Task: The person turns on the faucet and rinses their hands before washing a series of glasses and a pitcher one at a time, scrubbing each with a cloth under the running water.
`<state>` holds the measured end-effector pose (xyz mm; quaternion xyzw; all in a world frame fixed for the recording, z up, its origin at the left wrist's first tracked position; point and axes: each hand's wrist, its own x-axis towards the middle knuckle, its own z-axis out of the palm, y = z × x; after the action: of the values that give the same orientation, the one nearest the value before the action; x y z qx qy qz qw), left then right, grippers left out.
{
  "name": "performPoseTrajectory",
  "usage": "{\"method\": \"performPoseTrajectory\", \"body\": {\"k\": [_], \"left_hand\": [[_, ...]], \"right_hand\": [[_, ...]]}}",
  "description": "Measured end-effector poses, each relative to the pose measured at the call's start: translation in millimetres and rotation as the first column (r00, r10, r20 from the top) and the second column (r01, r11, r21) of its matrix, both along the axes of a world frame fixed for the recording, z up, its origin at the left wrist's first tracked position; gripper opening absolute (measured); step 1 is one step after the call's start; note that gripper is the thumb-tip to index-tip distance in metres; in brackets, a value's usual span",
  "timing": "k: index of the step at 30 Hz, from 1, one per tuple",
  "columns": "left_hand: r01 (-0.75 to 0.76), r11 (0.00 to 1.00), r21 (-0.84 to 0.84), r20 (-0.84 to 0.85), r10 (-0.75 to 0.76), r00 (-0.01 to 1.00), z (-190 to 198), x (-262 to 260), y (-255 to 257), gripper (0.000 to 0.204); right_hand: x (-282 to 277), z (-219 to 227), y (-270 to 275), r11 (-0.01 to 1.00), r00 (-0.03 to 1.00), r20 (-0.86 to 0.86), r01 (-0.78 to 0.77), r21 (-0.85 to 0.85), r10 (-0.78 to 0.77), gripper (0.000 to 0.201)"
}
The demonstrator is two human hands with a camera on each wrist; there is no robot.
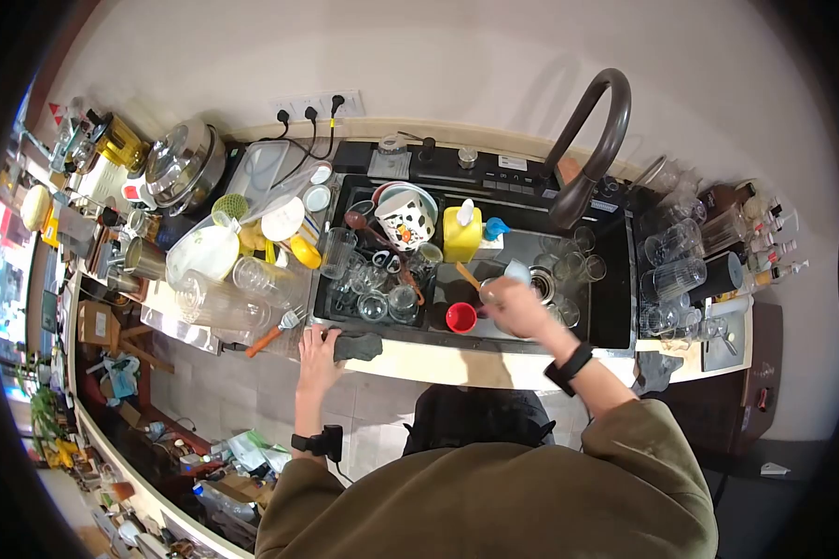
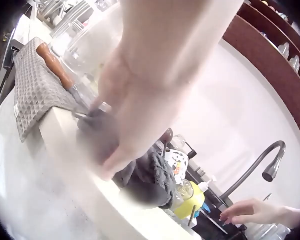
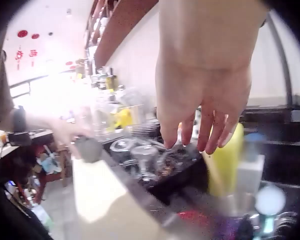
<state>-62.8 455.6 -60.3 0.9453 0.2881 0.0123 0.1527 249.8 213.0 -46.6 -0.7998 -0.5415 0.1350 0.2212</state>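
I am pressing my left hand (image 1: pixel 318 347) flat on the dark cloth (image 1: pixel 357 347) at the tabletop (image 1: pixel 457 365) edge, while my right hand (image 1: pixel 515 306), fingers spread, is hovering beside the red cup (image 1: pixel 460 318).

plain pale wall (image 1: pixel 438 47) above a crowded counter (image 1: pixel 457 365), grey tiled floor (image 1: pixel 242 391).

Bright indoor light, fisheye bending with dark corners overhead; both wrist views blurred, window glare at left
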Motion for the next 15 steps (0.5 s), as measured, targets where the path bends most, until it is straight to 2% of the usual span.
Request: {"method": "performPoseTrajectory", "body": {"k": [1,2,3,4,5,7,9,12,15], "left_hand": [[0.007,1.0,0.013,0.007,-0.007,1.0,8,2,-4,0.065],[0.013,1.0,0.028,0.016,-0.013,1.0,16,5,-9,0.067],[0.019,0.997,0.074,0.027,-0.021,0.999,23,8,-15,0.069],[0.024,0.992,0.12,0.039,-0.029,0.999,31,12,-22,0.072],[0.03,0.985,0.167,0.049,-0.039,0.998,38,18,-30,0.074],[0.04,0.996,0.085,0.14,-0.051,0.989,56,37,-48,0.067],[0.08,0.997,-0.004,0.233,-0.077,0.97,58,61,-68,0.058],[0.179,0.979,-0.097,0.34,-0.137,0.93,49,106,-100,0.04],[0.293,0.943,-0.158,0.368,-0.219,0.904,41,154,-128,0.027]], "right_hand": [[16,17,-12,0.982,0.982,0.0,0.19,-0.021,-0.19,0.026],[47,-1,-28,0.957,0.954,0.067,0.292,0.003,-0.291,0.027],[67,11,-35,0.938,0.934,0.111,0.345,-0.029,-0.34,0.029],[91,3,-46,0.928,0.922,0.114,0.372,0.007,-0.37,0.029],[103,16,-48,0.89,0.888,0.073,0.456,-0.019,-0.454,0.029],[132,15,-52,0.875,0.868,0.11,0.479,0.066,-0.484,0.026],[145,24,-47,0.862,0.854,0.132,0.506,0.011,-0.503,0.031],[174,-5,-36,0.824,0.799,0.236,0.484,0.293,-0.553,0.041],[182,9,-23,0.794,0.731,0.336,0.464,0.393,-0.593,0.048]]}}
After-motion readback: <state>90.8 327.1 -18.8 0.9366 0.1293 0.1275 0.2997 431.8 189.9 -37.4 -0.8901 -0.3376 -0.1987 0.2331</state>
